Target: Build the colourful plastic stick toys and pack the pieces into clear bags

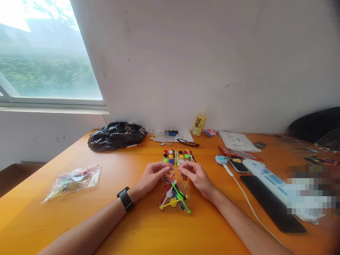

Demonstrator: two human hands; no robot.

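A clear plastic bag point(174, 194) of small coloured plastic parts, discs and rods, lies on the orange table point(111, 212) in front of me. My left hand point(152, 176), with a black watch on its wrist, pinches the bag's top edge on the left. On the right of that same edge my right hand point(196, 176) pinches it too. Just beyond my fingers lies a set of coloured discs and sticks point(177, 156) laid out in rows.
A second clear bag of parts point(73, 180) lies at the left. A black plastic bag point(115, 135), papers point(237, 141), glasses point(187, 142) and a yellow packet point(199, 125) sit by the wall. A white power strip point(268, 177), cable and black phone point(271, 202) lie at the right.
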